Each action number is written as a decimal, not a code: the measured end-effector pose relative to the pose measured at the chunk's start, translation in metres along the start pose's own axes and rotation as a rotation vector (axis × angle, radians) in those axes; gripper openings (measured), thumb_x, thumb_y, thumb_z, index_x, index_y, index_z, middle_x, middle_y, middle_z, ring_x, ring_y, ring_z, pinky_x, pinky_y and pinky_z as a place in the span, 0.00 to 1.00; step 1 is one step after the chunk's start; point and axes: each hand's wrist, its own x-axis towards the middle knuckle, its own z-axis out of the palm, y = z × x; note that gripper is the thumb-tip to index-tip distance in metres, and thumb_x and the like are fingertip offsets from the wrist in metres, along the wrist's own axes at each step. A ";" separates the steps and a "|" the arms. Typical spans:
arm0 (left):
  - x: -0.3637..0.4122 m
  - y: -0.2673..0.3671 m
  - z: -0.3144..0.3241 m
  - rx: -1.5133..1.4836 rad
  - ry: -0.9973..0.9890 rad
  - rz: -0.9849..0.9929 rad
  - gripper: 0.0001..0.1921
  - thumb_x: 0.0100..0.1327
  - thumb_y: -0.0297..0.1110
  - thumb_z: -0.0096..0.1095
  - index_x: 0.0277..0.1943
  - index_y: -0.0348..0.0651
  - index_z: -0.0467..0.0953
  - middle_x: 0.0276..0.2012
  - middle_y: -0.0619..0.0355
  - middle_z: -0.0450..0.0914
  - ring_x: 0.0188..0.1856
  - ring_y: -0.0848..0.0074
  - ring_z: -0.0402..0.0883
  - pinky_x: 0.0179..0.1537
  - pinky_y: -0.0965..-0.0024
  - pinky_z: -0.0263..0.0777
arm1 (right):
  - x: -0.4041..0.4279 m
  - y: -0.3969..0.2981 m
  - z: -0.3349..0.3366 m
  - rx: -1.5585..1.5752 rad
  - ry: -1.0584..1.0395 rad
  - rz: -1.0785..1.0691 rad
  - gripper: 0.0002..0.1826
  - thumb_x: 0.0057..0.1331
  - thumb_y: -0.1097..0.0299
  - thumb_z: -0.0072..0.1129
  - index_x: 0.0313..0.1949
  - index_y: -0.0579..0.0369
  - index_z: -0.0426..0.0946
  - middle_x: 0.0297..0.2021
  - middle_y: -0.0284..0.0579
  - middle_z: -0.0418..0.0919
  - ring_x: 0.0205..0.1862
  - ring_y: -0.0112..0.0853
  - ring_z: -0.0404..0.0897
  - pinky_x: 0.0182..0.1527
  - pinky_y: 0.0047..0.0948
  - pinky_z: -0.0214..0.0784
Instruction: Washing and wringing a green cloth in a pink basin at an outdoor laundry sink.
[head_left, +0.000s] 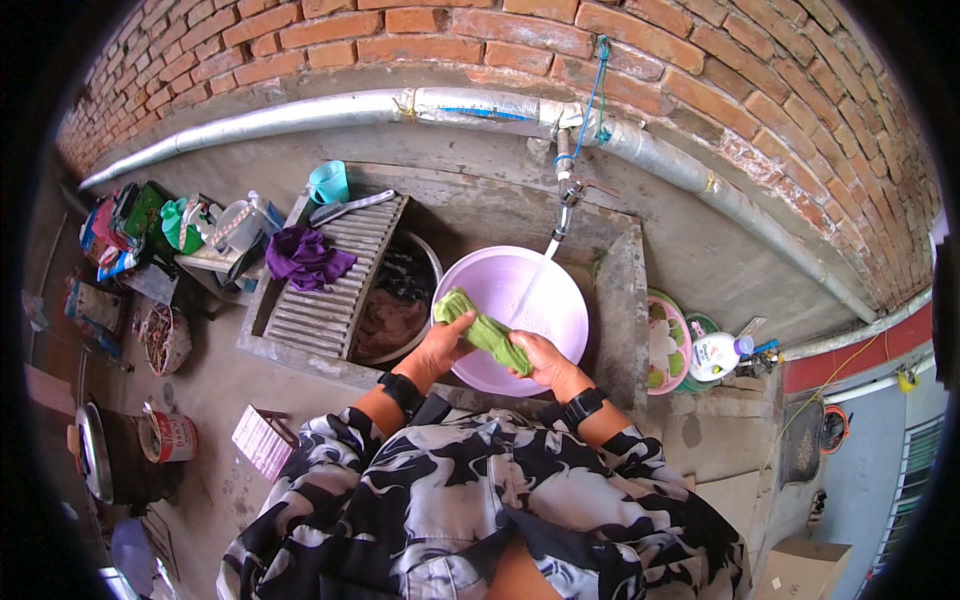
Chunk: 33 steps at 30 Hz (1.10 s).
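A bunched green cloth (491, 339) is stretched between my two hands above the near part of a pale pink plastic basin (571, 300). My left hand (448, 341) grips its left part, and my right hand (541, 358) grips its right end. Water runs from a metal tap (564, 214) into the basin, which stands in a concrete sink (621, 300). To the left, a metal basin (431, 281) holds dark and brownish-pink cloths (388, 322). A purple cloth (307, 259) lies on the ridged concrete washboard (319, 319), near a grey-handled brush (352, 206) and a turquoise plastic jug (328, 182).
A silvery wrapped pipe (300, 112) runs along the brick wall behind the sink. Right of the sink are a pink tray (664, 386) and a white detergent bottle (716, 356). Bottles and a white tub (238, 227) stand at left. A small stool (262, 442) is on the floor.
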 end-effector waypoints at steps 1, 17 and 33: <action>-0.003 0.003 0.006 0.170 -0.023 0.137 0.15 0.51 0.33 0.53 0.42 0.39 0.64 0.38 0.57 0.69 0.41 0.70 0.69 0.43 0.68 0.64 | 0.009 0.007 -0.004 0.001 0.005 -0.004 0.16 0.54 0.63 0.43 0.37 0.61 0.64 0.24 0.43 0.71 0.27 0.29 0.69 0.30 0.24 0.62; -0.027 0.030 -0.011 -0.173 -0.460 0.383 0.15 0.54 0.28 0.46 0.45 0.48 0.61 0.44 0.55 0.66 0.46 0.67 0.66 0.42 0.65 0.66 | -0.012 -0.061 0.044 -0.041 -0.249 -0.448 0.13 0.54 0.70 0.44 0.37 0.66 0.65 0.26 0.44 0.71 0.31 0.27 0.71 0.33 0.24 0.62; -0.027 0.020 -0.016 0.184 0.039 0.438 0.06 0.54 0.34 0.48 0.33 0.44 0.68 0.28 0.62 0.71 0.30 0.82 0.69 0.32 0.80 0.63 | 0.016 -0.040 0.040 -0.461 0.103 -0.598 0.11 0.52 0.73 0.49 0.35 0.62 0.65 0.29 0.39 0.69 0.32 0.24 0.68 0.35 0.22 0.61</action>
